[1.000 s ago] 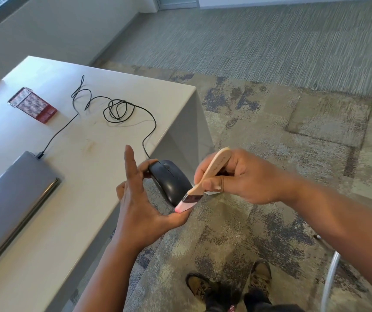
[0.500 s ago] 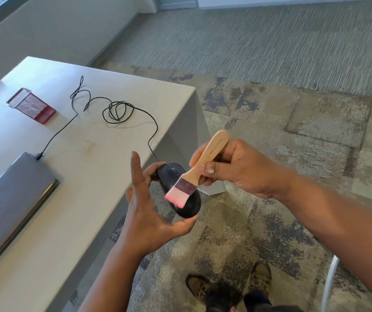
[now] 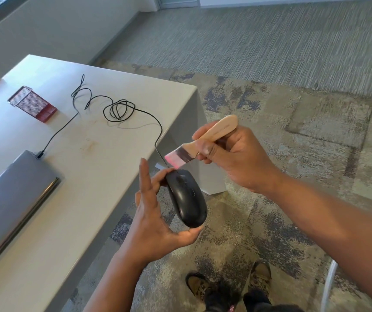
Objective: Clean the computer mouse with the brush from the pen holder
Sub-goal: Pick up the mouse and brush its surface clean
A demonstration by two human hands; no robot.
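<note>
With the left hand (image 3: 155,224) pinching the black wired mouse (image 3: 186,197) just off the desk (image 3: 112,158) corner, the right hand (image 3: 232,158), fingers closed on the wooden-handled brush (image 3: 203,145), should sweep its pink bristles lightly from the cable end down the buttons.

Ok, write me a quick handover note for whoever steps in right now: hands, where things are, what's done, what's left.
Left hand: holds the black mouse off the table edge, pinched between thumb and fingers, top side up.
Right hand: grips the wooden-handled brush; its pink bristles sit at the mouse's front end, by the cable.
Mouse cable runs coiled across the table to the closed laptop. The red mesh pen holder lies on its side at the far left.
Done: brush taken out, brushing under way.
Left: finish brushing the mouse, set it down, return the brush to the holder.
</note>
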